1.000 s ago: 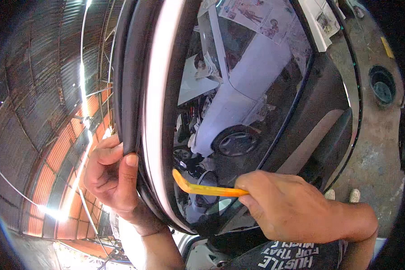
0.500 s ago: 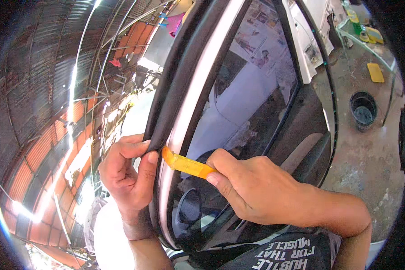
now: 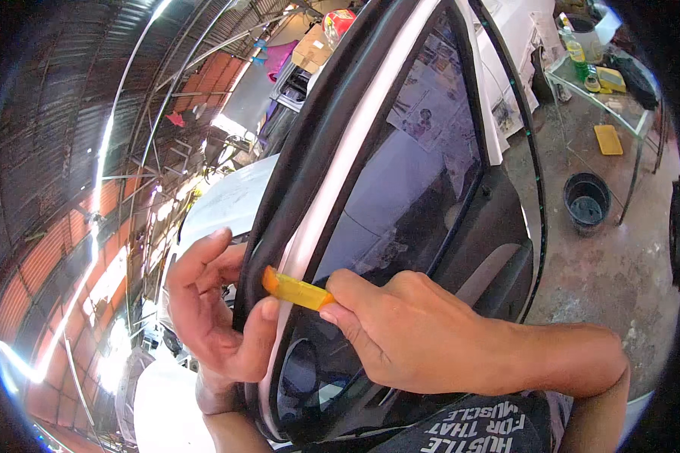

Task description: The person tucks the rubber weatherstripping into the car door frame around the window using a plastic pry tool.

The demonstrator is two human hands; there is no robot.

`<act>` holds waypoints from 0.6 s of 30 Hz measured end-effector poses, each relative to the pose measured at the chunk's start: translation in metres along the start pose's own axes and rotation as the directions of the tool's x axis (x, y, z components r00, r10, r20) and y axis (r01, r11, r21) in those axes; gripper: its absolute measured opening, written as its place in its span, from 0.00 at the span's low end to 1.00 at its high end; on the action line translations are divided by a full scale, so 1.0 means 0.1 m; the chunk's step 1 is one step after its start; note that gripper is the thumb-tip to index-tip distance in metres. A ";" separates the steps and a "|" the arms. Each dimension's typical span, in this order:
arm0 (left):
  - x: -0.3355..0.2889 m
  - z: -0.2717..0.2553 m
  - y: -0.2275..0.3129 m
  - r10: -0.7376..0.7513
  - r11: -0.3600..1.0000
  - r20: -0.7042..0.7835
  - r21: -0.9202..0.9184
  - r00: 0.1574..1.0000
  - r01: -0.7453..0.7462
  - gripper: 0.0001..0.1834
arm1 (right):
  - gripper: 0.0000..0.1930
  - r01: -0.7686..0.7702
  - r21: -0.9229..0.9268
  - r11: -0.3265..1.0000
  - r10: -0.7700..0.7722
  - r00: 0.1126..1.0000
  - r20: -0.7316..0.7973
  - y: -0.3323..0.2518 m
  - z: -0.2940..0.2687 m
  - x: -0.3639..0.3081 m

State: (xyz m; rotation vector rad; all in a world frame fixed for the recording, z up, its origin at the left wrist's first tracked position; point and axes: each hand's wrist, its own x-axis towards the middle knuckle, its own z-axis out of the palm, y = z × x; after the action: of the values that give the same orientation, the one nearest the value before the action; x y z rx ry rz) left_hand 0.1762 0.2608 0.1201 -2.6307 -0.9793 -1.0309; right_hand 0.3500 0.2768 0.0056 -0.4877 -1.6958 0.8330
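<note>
A car door stands in front of me, with a tinted window [image 3: 385,208], a white window frame [image 3: 344,162] and a thick black rubber seal [image 3: 298,174] along its left edge. My right hand [image 3: 423,332] is closed on a yellow plastic pry tool [image 3: 301,293]. The tool lies across the white frame, its bent orange tip against the rubber seal. Just left of the tip, my left hand [image 3: 223,325] is at the seal with its fingers apart. Its thumb is near the frame side below the tool, and some fingertips are hidden behind the rubber.
Below the window, the dark inner door panel [image 3: 476,257] extends right. A black bucket [image 3: 586,202] stands on the concrete floor, near a glass-topped table [image 3: 601,98] with bottles. A yellow flat piece [image 3: 608,140] is by the table. Behind the door at left is a white car body [image 3: 223,200].
My left hand has loosened from its pinch on the seal, its fingers spreading. The pry tool and right hand have shifted slightly left and down. The view has moved a little too.
</note>
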 end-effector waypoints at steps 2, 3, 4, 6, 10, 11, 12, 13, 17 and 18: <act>0.00 -0.06 -0.05 -0.004 0.992 0.006 0.123 1.000 0.003 0.29 | 0.08 0.000 -0.011 1.000 0.000 1.000 0.005 0.02 0.01 -0.01; 0.03 -0.12 -0.06 0.022 0.984 0.085 0.174 0.996 -0.036 0.28 | 0.08 0.009 0.008 1.000 -0.009 1.000 0.005 0.01 0.02 -0.03; 0.05 -0.15 -0.07 0.043 0.972 0.167 0.221 0.985 -0.079 0.27 | 0.09 0.017 0.029 0.999 -0.017 1.000 0.003 0.02 0.03 -0.04; 0.01 -0.13 -0.05 -0.055 0.989 0.119 0.144 0.991 0.037 0.25 | 0.09 0.023 0.040 0.999 -0.023 1.000 0.004 0.01 0.06 -0.11; 0.01 0.04 0.01 -0.222 0.970 -0.104 -0.127 0.970 0.208 0.25 | 0.12 0.060 0.019 0.998 -0.060 0.998 -0.011 0.06 0.07 -0.14; 0.03 0.02 0.01 -0.240 0.963 -0.074 -0.143 0.968 0.228 0.25 | 0.12 0.055 0.027 0.998 -0.054 0.998 -0.024 0.06 0.06 -0.14; 0.05 0.01 0.01 -0.257 0.956 -0.044 -0.160 0.965 0.248 0.26 | 0.11 0.050 -0.004 0.999 -0.050 0.999 -0.016 0.05 0.05 -0.14; 0.05 0.00 -0.01 -0.263 0.954 -0.050 -0.165 0.963 0.252 0.26 | 0.10 0.044 -0.035 0.998 -0.044 0.999 -0.009 0.04 0.03 -0.15; 0.02 -0.02 0.00 -0.229 0.954 -0.092 -0.217 0.969 0.205 0.26 | 0.10 0.063 -0.098 0.993 -0.064 0.998 -0.001 -0.02 -0.04 -0.20; 0.02 -0.02 0.02 -0.231 0.953 -0.086 -0.219 0.969 0.207 0.26 | 0.09 0.061 -0.056 0.997 -0.063 0.997 -0.039 -0.02 -0.03 -0.20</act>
State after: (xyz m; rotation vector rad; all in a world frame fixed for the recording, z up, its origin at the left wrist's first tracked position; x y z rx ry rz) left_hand 0.1774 0.2598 0.1228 -2.6335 -1.2210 -1.3855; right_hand 0.3584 0.2621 -0.0062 -0.4837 -1.6917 0.7288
